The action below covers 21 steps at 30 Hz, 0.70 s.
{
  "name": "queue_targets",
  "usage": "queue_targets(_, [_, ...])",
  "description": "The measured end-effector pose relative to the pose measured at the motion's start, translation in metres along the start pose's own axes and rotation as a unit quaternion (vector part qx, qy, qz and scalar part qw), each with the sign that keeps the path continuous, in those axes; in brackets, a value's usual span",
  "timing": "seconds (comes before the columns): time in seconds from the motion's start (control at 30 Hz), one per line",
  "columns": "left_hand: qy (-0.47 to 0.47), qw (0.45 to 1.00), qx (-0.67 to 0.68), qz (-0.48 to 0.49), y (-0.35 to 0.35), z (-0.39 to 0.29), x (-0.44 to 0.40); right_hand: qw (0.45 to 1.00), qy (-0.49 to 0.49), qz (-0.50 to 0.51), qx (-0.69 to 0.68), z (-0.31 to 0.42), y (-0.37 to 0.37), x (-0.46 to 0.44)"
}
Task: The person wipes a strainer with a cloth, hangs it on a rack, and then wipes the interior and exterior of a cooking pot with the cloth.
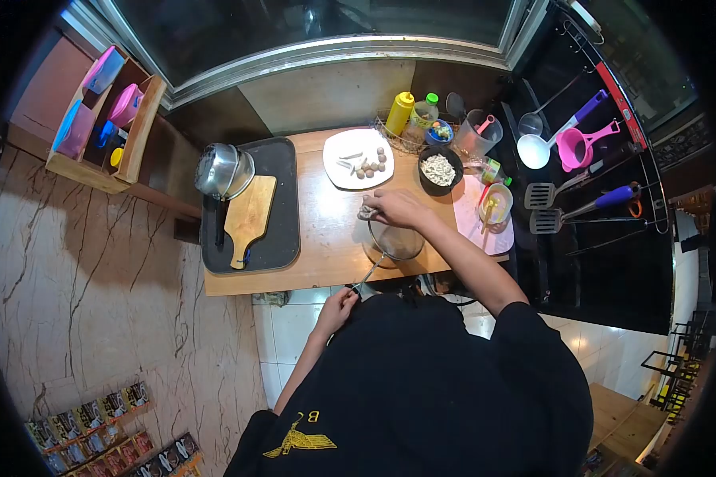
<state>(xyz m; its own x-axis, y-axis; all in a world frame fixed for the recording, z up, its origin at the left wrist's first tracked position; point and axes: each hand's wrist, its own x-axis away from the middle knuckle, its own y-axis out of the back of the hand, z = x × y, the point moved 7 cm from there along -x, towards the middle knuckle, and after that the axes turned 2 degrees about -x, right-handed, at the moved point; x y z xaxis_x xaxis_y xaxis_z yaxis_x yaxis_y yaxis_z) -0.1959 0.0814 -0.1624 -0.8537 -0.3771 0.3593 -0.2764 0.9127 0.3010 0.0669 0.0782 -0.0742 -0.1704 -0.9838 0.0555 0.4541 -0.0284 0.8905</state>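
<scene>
My left hand (336, 310) is closed around the handle of a mesh strainer (399, 242) at the front edge of the wooden table. The strainer's round basket is over the tabletop, partly behind my right forearm. Above the basket's far left rim is my right hand (398, 208), its fingers closed on a small greyish lump (367, 212) whose kind I cannot make out. Beyond it sits a white plate (338, 173) with several brownish balls (368, 172) and pale strips (346, 165). To the right stands a black bowl (437, 188) filled with whitish pieces (438, 169).
A black tray (282, 222) on the left carries a metal pot (221, 171) and a wooden cutting board (250, 215). Bottles, including a yellow one (400, 114), stand at the back. A plastic cup (496, 203) is on the right; utensils like a slotted turner (542, 195) hang beyond.
</scene>
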Motion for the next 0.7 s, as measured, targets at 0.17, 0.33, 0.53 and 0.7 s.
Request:
queue_targets(0.17, [-0.011,1.0,0.025,-0.002,-0.001,-0.003,0.005,0.999,-0.026,-0.024,-0.011,-0.034,0.01,-0.007])
queue_targets(0.33, [-0.001,1.0,0.013,0.0,-0.001,0.003,0.007,0.994,-0.1,-0.039,-0.035,-0.071,0.016,0.004])
queue_targets(0.53, [0.01,1.0,0.021,0.0,0.002,0.0,0.013,0.991,-0.071,-0.089,-0.067,-0.081,0.009,0.012])
queue_targets(0.7, [-0.002,1.0,0.028,-0.003,0.006,0.008,0.012,0.992,-0.085,-0.06,-0.078,-0.051,0.021,0.024])
